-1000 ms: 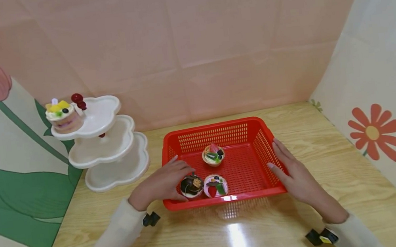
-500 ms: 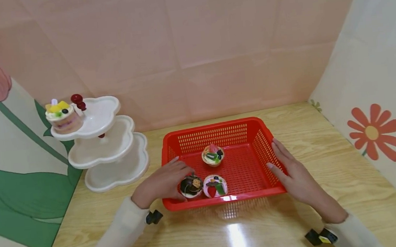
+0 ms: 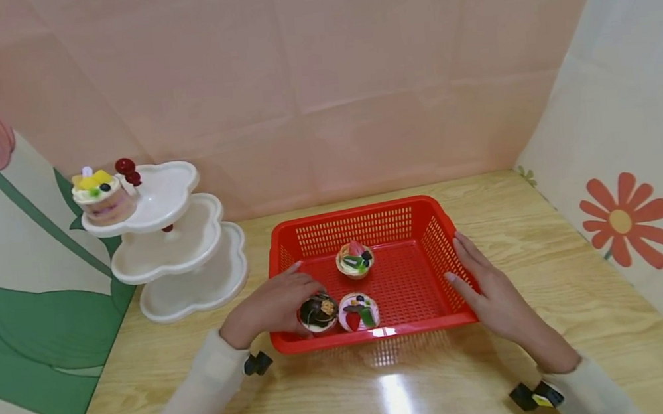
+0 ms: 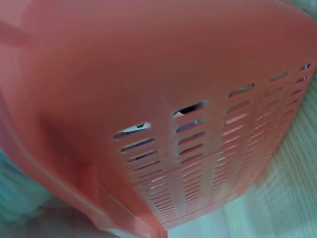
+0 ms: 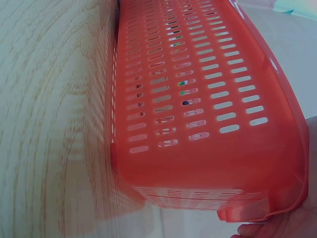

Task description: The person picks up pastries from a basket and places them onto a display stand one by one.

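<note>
In the head view a red plastic basket (image 3: 373, 331) stands on the wooden table with several small cupcakes in it. My left hand (image 3: 269, 309) reaches over its left rim and grips a chocolate-topped cupcake (image 3: 319, 311) in the near left corner, thumb on the near side. Right beside that sits a pink-cream cupcake (image 3: 358, 312). Farther back stands a white-cream cupcake (image 3: 354, 260) with strawberry and green pieces. My right hand (image 3: 496, 294) holds the right rim, its thumb on the inner side. The right wrist view shows fingertips (image 5: 247, 230) below the basket's end.
A white three-tier stand (image 3: 174, 249) with scalloped plates is at the left. Its top plate bears a fruit-topped cake cup (image 3: 103, 197) beside a red knob (image 3: 126, 167). Pink cloth (image 3: 357, 98) hangs behind the table (image 3: 338, 399); a flower-print cloth (image 3: 619, 139) is at the right.
My left wrist has shifted slightly to the right while the fingers stay around the chocolate cupcake. The right hand and the basket keep their places.
</note>
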Tool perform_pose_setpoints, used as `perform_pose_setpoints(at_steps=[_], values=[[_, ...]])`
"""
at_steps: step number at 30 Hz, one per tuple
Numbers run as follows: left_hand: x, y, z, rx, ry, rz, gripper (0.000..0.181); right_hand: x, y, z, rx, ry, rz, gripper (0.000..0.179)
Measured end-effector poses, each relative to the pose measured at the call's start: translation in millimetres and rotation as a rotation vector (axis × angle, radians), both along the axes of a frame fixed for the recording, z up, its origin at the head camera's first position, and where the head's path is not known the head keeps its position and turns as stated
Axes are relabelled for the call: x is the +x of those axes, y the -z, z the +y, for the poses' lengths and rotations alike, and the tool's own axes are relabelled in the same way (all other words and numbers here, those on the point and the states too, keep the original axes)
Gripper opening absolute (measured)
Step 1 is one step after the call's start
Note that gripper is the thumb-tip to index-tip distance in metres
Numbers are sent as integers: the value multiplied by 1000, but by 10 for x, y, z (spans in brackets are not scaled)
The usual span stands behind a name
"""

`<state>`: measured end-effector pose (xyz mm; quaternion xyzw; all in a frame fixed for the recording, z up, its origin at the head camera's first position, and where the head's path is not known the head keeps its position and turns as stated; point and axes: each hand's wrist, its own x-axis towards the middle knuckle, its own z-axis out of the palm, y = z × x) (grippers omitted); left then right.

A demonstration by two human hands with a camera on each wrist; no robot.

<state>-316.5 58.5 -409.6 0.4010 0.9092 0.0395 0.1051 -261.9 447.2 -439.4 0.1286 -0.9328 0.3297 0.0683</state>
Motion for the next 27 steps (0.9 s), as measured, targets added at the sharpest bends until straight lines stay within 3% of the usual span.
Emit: perform_pose_setpoints(at_steps=[10,27], values=[[-1,1,2,2,-14,4,67,-6,10,5,3,-3,-5,72],[-17,82,-47,217,-44,-29,68,8,-16,4,4,5,-13,73]])
